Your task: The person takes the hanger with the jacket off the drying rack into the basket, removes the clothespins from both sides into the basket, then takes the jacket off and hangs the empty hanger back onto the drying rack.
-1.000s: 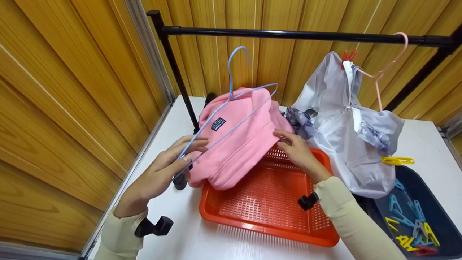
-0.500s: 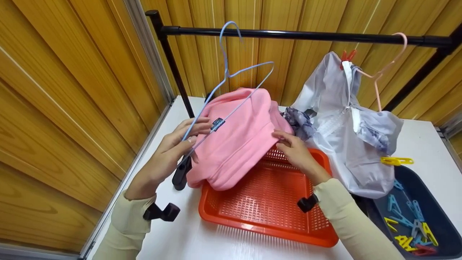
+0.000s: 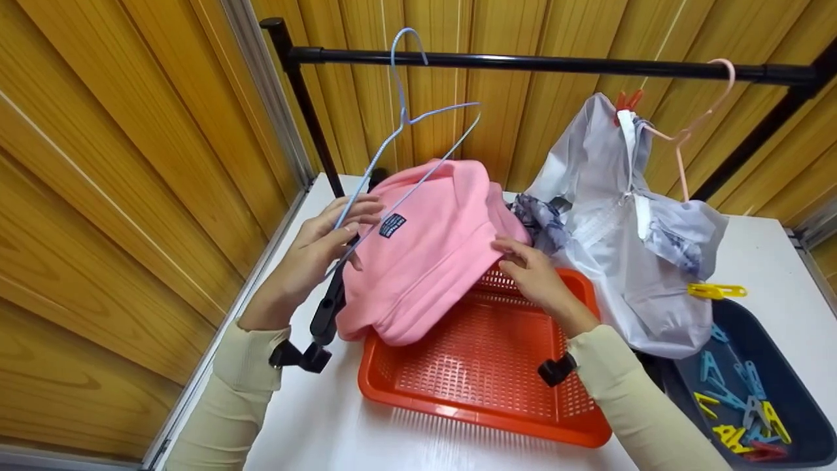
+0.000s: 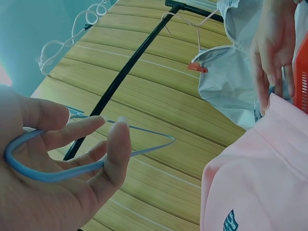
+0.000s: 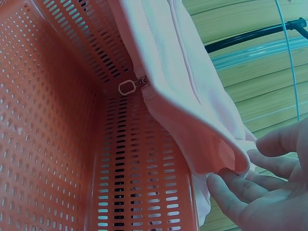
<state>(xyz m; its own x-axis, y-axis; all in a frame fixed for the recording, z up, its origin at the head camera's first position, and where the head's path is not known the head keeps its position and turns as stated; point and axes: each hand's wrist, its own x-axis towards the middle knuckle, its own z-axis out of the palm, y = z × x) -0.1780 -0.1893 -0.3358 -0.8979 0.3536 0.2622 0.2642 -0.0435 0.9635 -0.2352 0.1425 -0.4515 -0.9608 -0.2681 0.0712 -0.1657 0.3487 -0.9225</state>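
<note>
Presently, left grip (image 3: 320, 245): your thumb and fingers curl loosely around one end of the hanger, palm partly spread.
Blue hanger (image 4: 57, 175): tilted in your hold, its hook crossing the black rack bar (image 3: 523, 61) in the head view; you cannot tell whether the two touch.
Right grip (image 3: 539, 275): your fingers pinch the lower edge of the sweatshirt, a fingertip inside the fold in the right wrist view.
Pink sweatshirt (image 3: 435, 248): between your two hands, draped over the back-left rim of the basket.
Dark patch (image 3: 392, 226): on the pink cloth, with small pale lettering you cannot read with certainty.
Zip pull (image 5: 127, 87): hanging from the sweatshirt's edge in the right wrist view.
Red basket (image 3: 484, 360): below the sweatshirt, on the white table (image 3: 320, 418).
Grey garment (image 3: 660, 314): to the right of your basket, on a pink hanger (image 3: 682, 136) hooked over the bar, with a red clip (image 3: 628, 101) and a yellow clip (image 3: 716, 290) attached.
Dark bin (image 3: 807, 405): at your far right, holding blue, yellow, grey and red pegs (image 3: 753, 413).
</note>
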